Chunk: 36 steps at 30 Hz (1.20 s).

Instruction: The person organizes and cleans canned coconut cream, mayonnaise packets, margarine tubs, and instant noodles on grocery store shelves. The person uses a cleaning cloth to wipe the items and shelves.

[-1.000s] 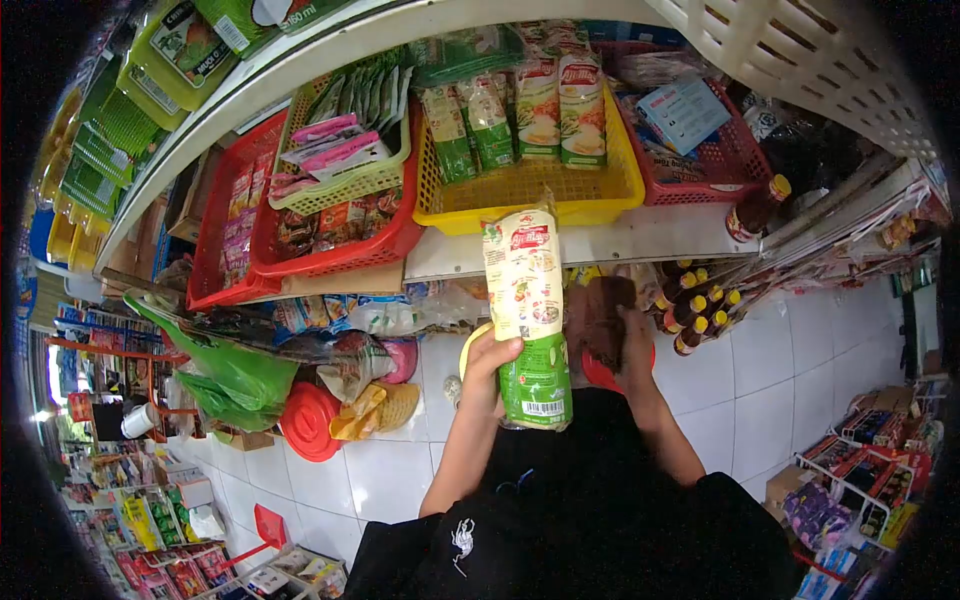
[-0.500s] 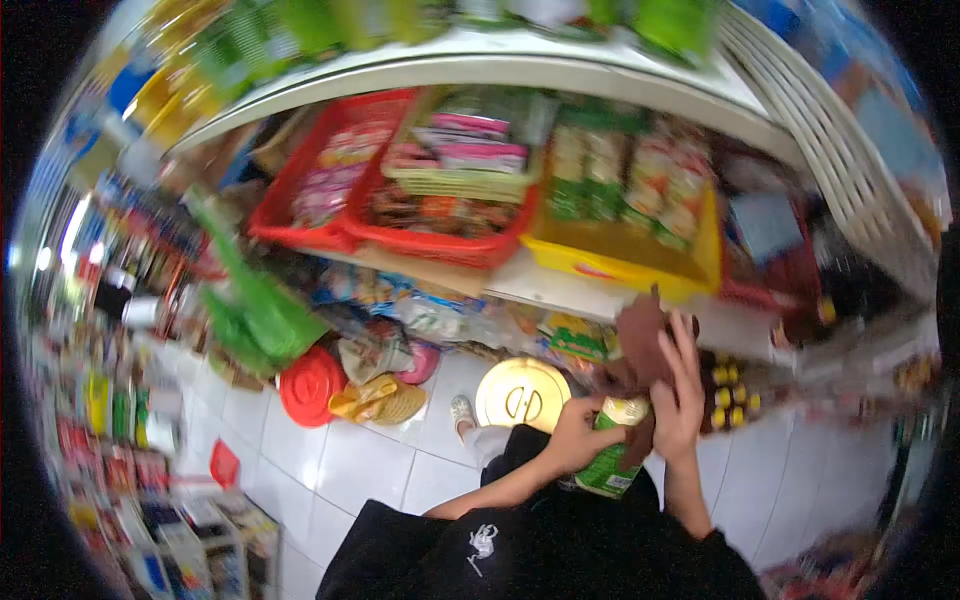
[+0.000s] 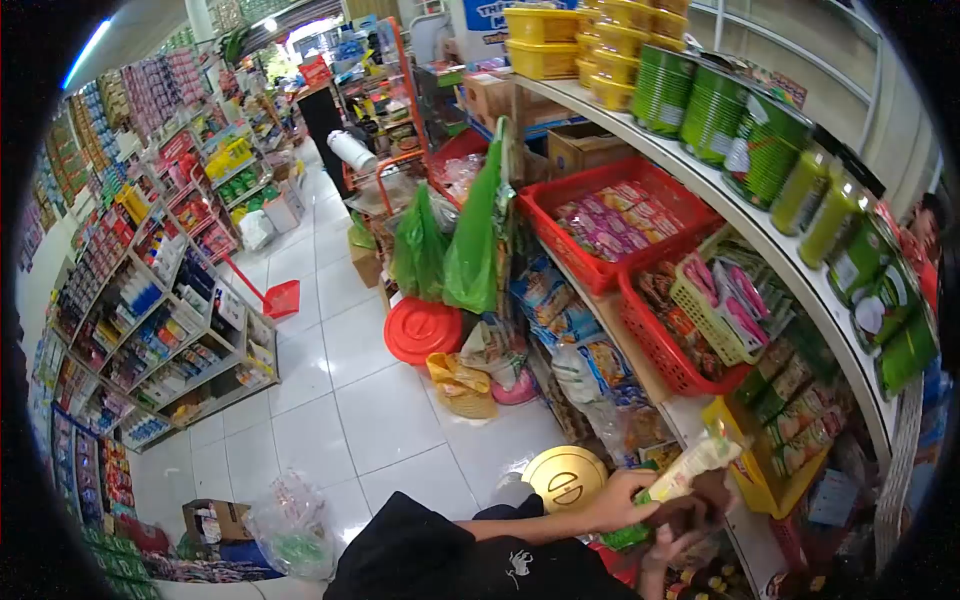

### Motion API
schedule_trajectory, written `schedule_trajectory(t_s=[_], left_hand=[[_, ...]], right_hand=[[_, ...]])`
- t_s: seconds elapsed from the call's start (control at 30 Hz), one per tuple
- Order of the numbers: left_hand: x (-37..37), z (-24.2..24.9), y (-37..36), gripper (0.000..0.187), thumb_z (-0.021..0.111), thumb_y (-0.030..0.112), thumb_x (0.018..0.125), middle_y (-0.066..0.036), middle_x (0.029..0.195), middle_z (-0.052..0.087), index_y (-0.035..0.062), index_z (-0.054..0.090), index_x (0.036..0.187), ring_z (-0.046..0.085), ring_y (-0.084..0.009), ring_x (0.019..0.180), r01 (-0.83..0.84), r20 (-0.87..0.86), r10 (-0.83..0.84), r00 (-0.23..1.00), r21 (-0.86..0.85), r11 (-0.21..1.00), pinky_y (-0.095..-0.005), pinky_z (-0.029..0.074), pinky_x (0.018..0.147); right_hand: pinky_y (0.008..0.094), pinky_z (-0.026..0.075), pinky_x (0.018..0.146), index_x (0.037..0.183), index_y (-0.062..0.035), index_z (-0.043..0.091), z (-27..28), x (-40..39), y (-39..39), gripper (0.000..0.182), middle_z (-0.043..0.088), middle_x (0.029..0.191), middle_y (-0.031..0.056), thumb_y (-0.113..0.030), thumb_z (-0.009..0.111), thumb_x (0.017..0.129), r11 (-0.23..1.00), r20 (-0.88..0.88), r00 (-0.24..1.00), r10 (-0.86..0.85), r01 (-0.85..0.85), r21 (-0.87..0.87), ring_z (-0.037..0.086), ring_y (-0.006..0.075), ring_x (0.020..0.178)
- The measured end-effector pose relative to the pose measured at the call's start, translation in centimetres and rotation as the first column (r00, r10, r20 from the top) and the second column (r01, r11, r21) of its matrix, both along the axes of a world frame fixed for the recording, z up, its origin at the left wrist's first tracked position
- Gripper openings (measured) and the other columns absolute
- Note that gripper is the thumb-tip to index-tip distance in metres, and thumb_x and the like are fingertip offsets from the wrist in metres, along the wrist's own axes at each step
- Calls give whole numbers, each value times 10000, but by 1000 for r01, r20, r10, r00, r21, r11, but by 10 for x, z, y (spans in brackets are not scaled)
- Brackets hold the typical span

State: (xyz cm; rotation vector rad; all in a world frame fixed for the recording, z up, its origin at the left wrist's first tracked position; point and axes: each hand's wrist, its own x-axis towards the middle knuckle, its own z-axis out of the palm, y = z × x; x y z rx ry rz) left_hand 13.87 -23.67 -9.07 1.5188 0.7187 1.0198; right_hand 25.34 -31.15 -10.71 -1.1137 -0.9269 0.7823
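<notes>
My left hand [image 3: 612, 503] is closed around a long green-and-cream packet [image 3: 690, 468], which slants up to the right with its far end over the yellow bin's near edge. A brown cloth [image 3: 708, 500] is bunched against the packet's underside. My right hand [image 3: 672, 548] grips this cloth from below, its fingers partly hidden by it. The yellow bin [image 3: 775, 487] on the lower shelf holds similar green-and-cream packets [image 3: 800, 415].
Red baskets [image 3: 565, 255] of small packs line the shelf. Green tins [image 3: 665, 90] and bottles [image 3: 835, 215] stand on the shelf above. A gold lid [image 3: 565, 480], a red lid [image 3: 423, 330] and a yellow bag [image 3: 462, 388] are at floor level. Green bags [image 3: 475, 245] hang at the shelf end.
My view has swung left and up along the aisle, so the hands appear lower. The packet has tilted from upright against my body to slanting toward the yellow bin, the cloth still against it.
</notes>
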Motion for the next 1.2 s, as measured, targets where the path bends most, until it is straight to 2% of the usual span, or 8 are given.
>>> schedule_trajectory(t_s=[0.17,0.2,0.37,0.43,0.73,0.9,1.1,1.2], left_hand=[[-30,24,9,286,610,158,680,-113,772,522,-15,567,903,529,-239,759,73,30,-77,997,97,993,-319,410,675],[-37,23,12,280,604,152,687,-115,786,528,-19,565,906,533,-232,765,14,15,-16,1000,111,994,-316,411,683],[-80,2,32,240,565,102,716,-125,831,550,-40,557,909,545,-195,787,-271,58,272,961,-17,962,-298,412,714],[-100,8,39,184,550,81,688,-157,672,497,-48,539,820,510,-222,615,-441,119,443,889,-48,896,-314,408,604],[-118,-5,39,205,562,109,694,-126,764,524,-37,535,836,534,-189,727,22,81,-16,997,-71,997,-317,416,672],[-122,1,46,255,577,113,669,-124,766,534,-28,562,881,535,-201,726,70,110,-64,992,-54,996,-318,417,676],[-136,17,53,283,619,179,681,-160,797,581,-10,594,891,571,-270,756,-258,52,262,964,-73,963,-339,431,674],[-134,13,52,261,615,186,697,-131,680,570,-32,591,838,551,-175,646,-126,22,128,992,-55,990,-318,434,617]], right_hand=[[356,392,851,1204,-2,348,57,-8,52,544,439,1146,125,-283,517,769,990,-306,950,-66,24,-137,447,226,1025],[406,424,844,1351,-62,19,60,-19,56,856,327,1243,219,-245,572,724,992,-322,945,-66,26,-126,442,312,1050],[384,237,994,1356,-32,95,28,-56,46,799,221,1348,197,-253,572,753,883,229,857,462,-420,-210,274,290,1229],[357,453,690,1110,-101,536,52,-99,40,280,569,999,186,-199,442,866,984,711,683,169,-76,-161,561,285,862],[385,423,840,1360,-50,34,40,-78,102,935,346,1226,210,-158,626,645,966,15,968,250,-248,-71,436,295,1032],[250,435,506,1220,16,305,93,-121,92,708,523,792,102,-220,604,624,931,-291,955,54,-154,-332,512,168,559],[319,394,848,1341,-36,15,40,-118,77,973,374,1195,134,76,611,580,906,-240,943,232,-299,-300,431,231,1027],[327,442,780,1229,24,286,46,-112,78,712,498,1018,138,-19,594,587,892,-289,944,158,-262,-368,518,236,879]])
